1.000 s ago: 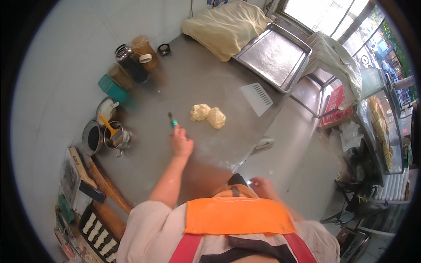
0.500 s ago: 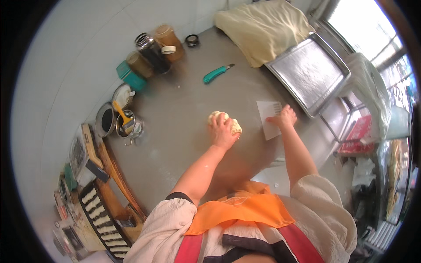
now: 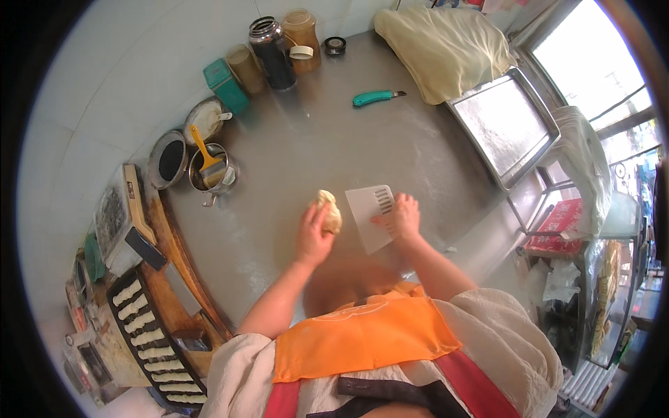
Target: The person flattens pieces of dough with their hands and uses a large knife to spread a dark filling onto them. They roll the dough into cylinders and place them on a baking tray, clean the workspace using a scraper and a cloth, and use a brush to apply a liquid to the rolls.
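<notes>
A pale lump of dough (image 3: 329, 211) rests on the grey worktop (image 3: 279, 157), with my left hand (image 3: 315, 233) wrapped round its left side. To its right, a white flat dough scraper (image 3: 364, 212) with slots along one side is gripped at its right edge by my right hand (image 3: 400, 217). The thumb lies across the scraper's face and the fingers go round behind its edge. A small gap of worktop separates the scraper from the dough.
A teal-handled knife (image 3: 376, 97) lies beyond the dough. A metal tray (image 3: 505, 129) and a draped cloth (image 3: 442, 52) are at the far right. Jars, bowls and a cup (image 3: 216, 177) holding a yellow brush (image 3: 202, 146) line the left. A black tray (image 3: 153, 341) holds several dough strips.
My right hand has brought the scraper left, close to the dough. My left hand and the dough have shifted slightly left and nearer to me. The view has turned a little.
</notes>
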{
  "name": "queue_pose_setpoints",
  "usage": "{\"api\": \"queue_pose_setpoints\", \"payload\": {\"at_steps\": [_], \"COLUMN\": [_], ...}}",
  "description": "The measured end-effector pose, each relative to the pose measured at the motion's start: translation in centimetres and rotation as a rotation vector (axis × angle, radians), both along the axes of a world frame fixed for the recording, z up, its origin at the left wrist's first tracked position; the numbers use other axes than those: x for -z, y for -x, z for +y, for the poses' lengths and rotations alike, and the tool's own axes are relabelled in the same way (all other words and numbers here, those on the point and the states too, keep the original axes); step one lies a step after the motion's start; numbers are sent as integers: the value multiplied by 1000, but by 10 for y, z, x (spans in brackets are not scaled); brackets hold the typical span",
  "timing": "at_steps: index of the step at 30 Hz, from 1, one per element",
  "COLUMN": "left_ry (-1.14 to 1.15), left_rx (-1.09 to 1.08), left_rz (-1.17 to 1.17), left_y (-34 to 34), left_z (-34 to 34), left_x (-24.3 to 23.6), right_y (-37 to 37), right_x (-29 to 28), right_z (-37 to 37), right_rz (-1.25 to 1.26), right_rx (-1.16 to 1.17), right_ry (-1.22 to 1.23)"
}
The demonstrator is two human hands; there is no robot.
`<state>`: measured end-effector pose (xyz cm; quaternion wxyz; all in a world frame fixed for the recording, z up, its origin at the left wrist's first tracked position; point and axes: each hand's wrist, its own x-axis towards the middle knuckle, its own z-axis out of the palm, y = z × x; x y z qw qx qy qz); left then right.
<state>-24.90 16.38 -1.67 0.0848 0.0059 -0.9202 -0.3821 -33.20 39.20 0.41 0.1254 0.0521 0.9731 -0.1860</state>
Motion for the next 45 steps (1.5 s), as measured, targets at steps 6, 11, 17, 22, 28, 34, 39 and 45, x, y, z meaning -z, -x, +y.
{"api": "queue_pose_setpoints", "payload": {"at_steps": [6,11,17,22,28,34,39,45], "left_ry": [-73,-383,298,346,341,24,274,245], "left_rx": [160,-120,-295,-381,-604,-654,-333,-438], "left_rz": [117,22,-193,-115,-74,141,-49,-235], "left_y": [1,-49,-108,-73,-50,-49,-186,-295], "left_z": [5,-54,-109,-88,-114,-134,-117,-64], "left_x": [4,-19,-20,-5,19,10,7,7], "right_y": [-31,-74,3,203,264,55,-70,93], "right_x": [-3,8,33,37,-1,-9,14,24], "right_z": [-42,50,33,-99,-251,-307,-267,9], "right_rz": [-473,59,519,466,382,-245,-332,-35], "right_rx": [445,543,313,-43,-690,-1056,-862,19], "right_ry": [1061,831,202,4,41,280,646,574]}}
